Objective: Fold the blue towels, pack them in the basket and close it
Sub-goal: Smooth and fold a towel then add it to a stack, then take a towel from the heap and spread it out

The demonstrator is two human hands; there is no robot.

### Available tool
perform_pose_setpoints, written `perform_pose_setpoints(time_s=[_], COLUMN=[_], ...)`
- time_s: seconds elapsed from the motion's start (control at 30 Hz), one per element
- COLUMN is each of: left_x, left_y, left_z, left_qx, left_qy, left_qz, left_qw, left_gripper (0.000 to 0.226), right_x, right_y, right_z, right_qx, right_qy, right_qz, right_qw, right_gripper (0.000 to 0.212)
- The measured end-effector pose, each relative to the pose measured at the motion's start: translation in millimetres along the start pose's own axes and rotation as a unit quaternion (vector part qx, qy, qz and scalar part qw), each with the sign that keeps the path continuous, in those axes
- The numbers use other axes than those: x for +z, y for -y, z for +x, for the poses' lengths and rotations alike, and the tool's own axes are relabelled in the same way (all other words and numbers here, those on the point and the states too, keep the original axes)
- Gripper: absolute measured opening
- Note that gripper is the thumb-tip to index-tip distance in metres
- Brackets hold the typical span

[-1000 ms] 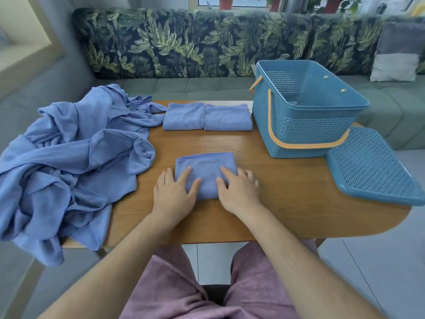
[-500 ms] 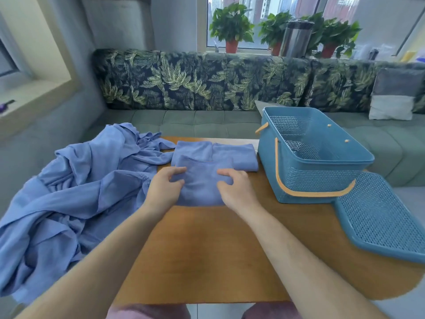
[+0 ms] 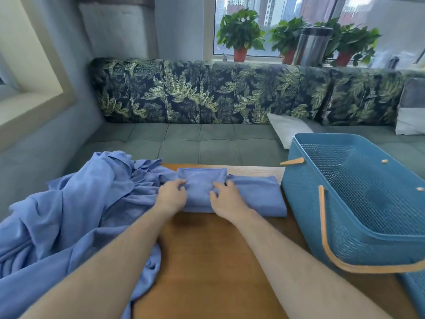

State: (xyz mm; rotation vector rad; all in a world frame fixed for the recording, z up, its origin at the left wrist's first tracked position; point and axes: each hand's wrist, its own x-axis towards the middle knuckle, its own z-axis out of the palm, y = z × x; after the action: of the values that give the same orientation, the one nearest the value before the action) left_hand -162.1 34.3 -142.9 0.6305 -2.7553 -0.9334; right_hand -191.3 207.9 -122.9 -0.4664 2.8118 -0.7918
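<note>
A small folded blue towel sits on top of a folded towel at the table's far edge. My left hand grips its left side and my right hand grips its right side, fingers curled over the cloth. Another folded blue towel lies just to the right, touching it. A heap of unfolded blue towels covers the left of the table and hangs over its edge. The open blue mesh basket with orange handle stands at the right, nothing visible inside it.
The wooden table runs toward me between my forearms. A corner of the blue basket lid shows at the lower right. Behind the table is a green sofa with a leaf-pattern back and a pale cushion.
Both hands lifted the folded towel from the table's middle and carried it forward onto the folded towels at the far edge. The view tilted up and forward.
</note>
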Motion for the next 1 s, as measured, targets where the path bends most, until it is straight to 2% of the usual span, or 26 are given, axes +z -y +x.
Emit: perform_pose_setpoints(time_s=[0.07, 0.1, 0.17, 0.23, 0.37, 0.47, 0.57, 0.7, 0.87, 0.93, 1.0], left_x=[9.9, 12.9, 19.6, 25.8, 12.1, -15.2, -52.5, -103.0, -150.7, -163.6, -169.2], left_y=[0.3, -1.1, -0.3, 5.1, 7.1, 6.7, 11.6, 29.4, 56.3, 62.2, 68.7], left_z=[-5.3, -8.7, -13.8, -18.4, -20.1, -22.4, -29.0, -54.2, -105.4, -127.4, -146.2], left_qx=[0.06, 0.104, 0.147, 0.153, 0.148, 0.158, 0.15, 0.119, 0.051, 0.016, -0.008], left_qy=[-0.084, -0.101, -0.081, -0.049, -0.007, -0.014, -0.04, -0.036, -0.075, -0.044, 0.017], left_qz=[0.057, 0.061, 0.063, 0.057, 0.076, 0.118, 0.167, 0.225, 0.298, 0.307, 0.334], left_qw=[0.993, 0.988, 0.984, 0.985, 0.986, 0.98, 0.974, 0.966, 0.95, 0.951, 0.942], left_gripper=[0.031, 0.03, 0.038, 0.053, 0.039, 0.037, 0.03, 0.028, 0.03, 0.033, 0.036], right_x=[6.4, 7.3, 12.5, 15.6, 6.6, 1.6, 6.9, 31.2, 59.9, 67.0, 72.7], right_y=[-0.3, 0.4, 0.9, 4.4, 12.7, 23.8, 56.3, 108.2, 154.5, 166.3, 169.4], right_z=[2.5, 2.1, 2.2, 1.8, 0.2, -10.4, -26.3, -48.3, -76.7, -85.6, -94.6], right_qx=[-0.007, -0.01, -0.017, -0.019, -0.018, -0.032, -0.13, -0.204, -0.231, -0.238, -0.25], right_qy=[-0.024, -0.033, -0.046, -0.038, -0.014, -0.081, -0.15, -0.101, -0.03, 0.006, 0.06], right_qz=[-0.027, -0.039, -0.061, -0.073, -0.064, -0.1, -0.116, -0.055, -0.028, -0.008, -0.037], right_qw=[0.999, 0.999, 0.997, 0.996, 0.998, 0.991, 0.973, 0.972, 0.972, 0.971, 0.966], right_gripper=[0.04, 0.037, 0.03, 0.029, 0.035, 0.048, 0.048, 0.038, 0.033, 0.042, 0.048])
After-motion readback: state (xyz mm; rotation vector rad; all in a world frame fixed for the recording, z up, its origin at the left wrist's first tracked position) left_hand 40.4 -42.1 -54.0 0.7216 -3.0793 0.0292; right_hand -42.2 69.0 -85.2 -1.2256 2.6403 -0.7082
